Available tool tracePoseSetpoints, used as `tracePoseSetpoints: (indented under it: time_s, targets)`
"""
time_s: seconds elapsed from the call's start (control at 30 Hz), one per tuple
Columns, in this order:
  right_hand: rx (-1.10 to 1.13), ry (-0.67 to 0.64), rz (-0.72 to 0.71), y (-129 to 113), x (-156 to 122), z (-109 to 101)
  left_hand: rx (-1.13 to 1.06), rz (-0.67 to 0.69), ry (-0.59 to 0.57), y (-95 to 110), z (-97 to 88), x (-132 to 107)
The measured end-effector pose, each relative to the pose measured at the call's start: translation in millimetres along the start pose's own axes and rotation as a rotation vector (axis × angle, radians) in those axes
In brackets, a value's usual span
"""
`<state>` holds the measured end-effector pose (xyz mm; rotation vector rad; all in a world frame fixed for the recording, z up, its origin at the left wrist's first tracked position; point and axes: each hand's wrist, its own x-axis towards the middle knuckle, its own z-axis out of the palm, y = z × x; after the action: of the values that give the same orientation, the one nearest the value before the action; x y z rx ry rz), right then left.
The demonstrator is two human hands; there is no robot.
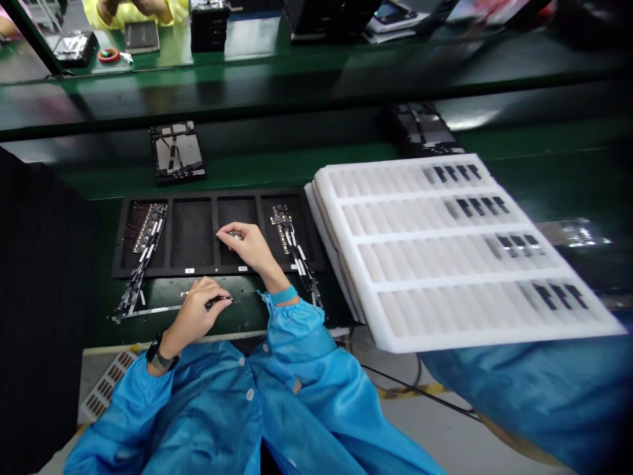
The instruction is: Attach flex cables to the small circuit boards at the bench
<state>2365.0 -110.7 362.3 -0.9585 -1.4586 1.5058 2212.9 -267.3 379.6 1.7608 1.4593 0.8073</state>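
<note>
My right hand [247, 245] is closed in a pinch on a small metallic part over the third compartment of a black four-compartment tray [213, 269]. My left hand [196, 309] rests on the green bench in front of the tray, fingers curled round a thin dark tool [220, 301]. Circuit boards lie in the tray's first compartment [148, 227] and fourth compartment [281, 224]. Their flex strips [133, 290] trail over the tray's front edge. The second compartment holds nothing.
A white foam tray [445, 264] with rows of slots and a few small dark parts sits at the right, above another person's blue sleeve [544, 396]. A dark device [177, 153] lies behind the black tray. A person in yellow [133, 10] works at the far bench.
</note>
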Motion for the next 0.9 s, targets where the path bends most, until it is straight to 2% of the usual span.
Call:
tracePoseSetpoints:
  time_s: [0.07,0.2,0.3,0.4,0.57,0.9]
  targets:
    - [0.003,-0.011,0.005,-1,-1,0,-0.145,-0.1,0.081,4,-4.8,4]
    - [0.017,-0.09,-0.001,-4,-3,0,-0.45,-0.317,0.35,14,-20.7,20]
    - [0.048,-0.16,0.001,-7,-6,2,-0.641,-0.365,0.464,21,-32.4,37]
    - [0.089,-0.207,0.013,-10,-8,3,-0.68,-0.347,0.505,23,-37.7,51]
    - [0.139,-0.262,0.03,-13,-10,4,-0.677,-0.347,0.581,14,-34.5,66]
    - [0.106,-0.261,0.033,-10,-10,5,-0.679,-0.331,0.608,9,-28.7,70]
